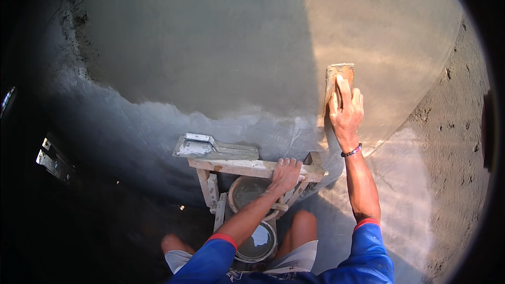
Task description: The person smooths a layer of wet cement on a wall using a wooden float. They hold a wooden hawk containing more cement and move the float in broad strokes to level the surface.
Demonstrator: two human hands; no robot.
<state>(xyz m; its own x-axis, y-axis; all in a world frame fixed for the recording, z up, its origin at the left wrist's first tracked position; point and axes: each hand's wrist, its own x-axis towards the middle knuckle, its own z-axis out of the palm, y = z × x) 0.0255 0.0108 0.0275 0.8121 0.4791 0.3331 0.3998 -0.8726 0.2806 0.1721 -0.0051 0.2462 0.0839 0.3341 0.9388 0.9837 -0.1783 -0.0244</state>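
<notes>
My right hand [347,109] grips a plastering float [344,69], its blade upright and laid against the grey plastered wall [221,37]. The index finger stretches along the back of the float; its handle is mostly hidden under the palm. My left hand [286,173] is closed over the wooden top rail [236,166] of a stand, near its right end. On that rail, left of the hand, lies a steel trowel [215,149] with a pale, plaster-smeared handle and blade.
Below the rail, between its legs, sit a round bucket [234,185] and a nearer bucket [239,256] holding liquid. Rough, unsmoothed wall [457,121] runs down the right side. Sunlight falls across the right part of the smooth wall; the lower left is dark.
</notes>
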